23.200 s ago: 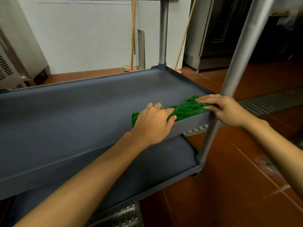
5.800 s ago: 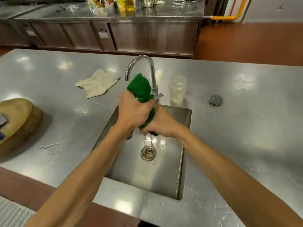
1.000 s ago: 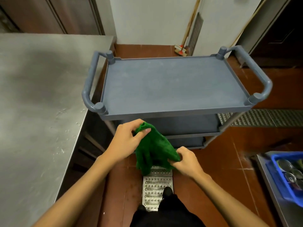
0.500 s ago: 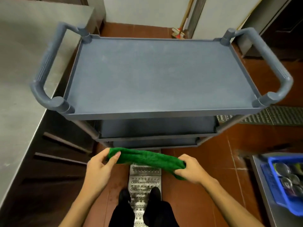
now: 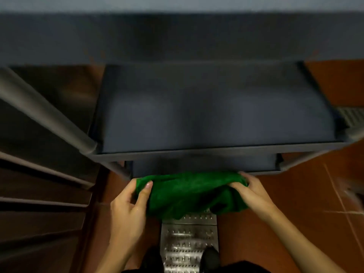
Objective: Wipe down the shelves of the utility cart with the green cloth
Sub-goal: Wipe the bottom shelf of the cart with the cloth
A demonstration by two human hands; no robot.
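The green cloth (image 5: 189, 192) hangs stretched between my two hands, just in front of the grey utility cart. My left hand (image 5: 130, 203) grips its left end, thumb on top. My right hand (image 5: 250, 194) grips its right end. The cart's middle shelf (image 5: 212, 115) fills the centre of the view, blurred. A strip of the bottom shelf (image 5: 202, 164) shows below it, directly behind the cloth. The edge of the top shelf (image 5: 177, 36) spans the upper part of the view. The cloth touches no shelf that I can see.
A grey cart post (image 5: 45, 113) slants down at the left. Dark counter framing (image 5: 39, 194) stands on the left. A perforated metal floor drain cover (image 5: 189, 239) lies under my feet, and another grate (image 5: 352, 115) shows at the right on the red floor.
My head has dropped lower and closer to the cart, so the middle shelf now fills the view. The cloth stays stretched between both hands, moved nearer the bottom shelf.
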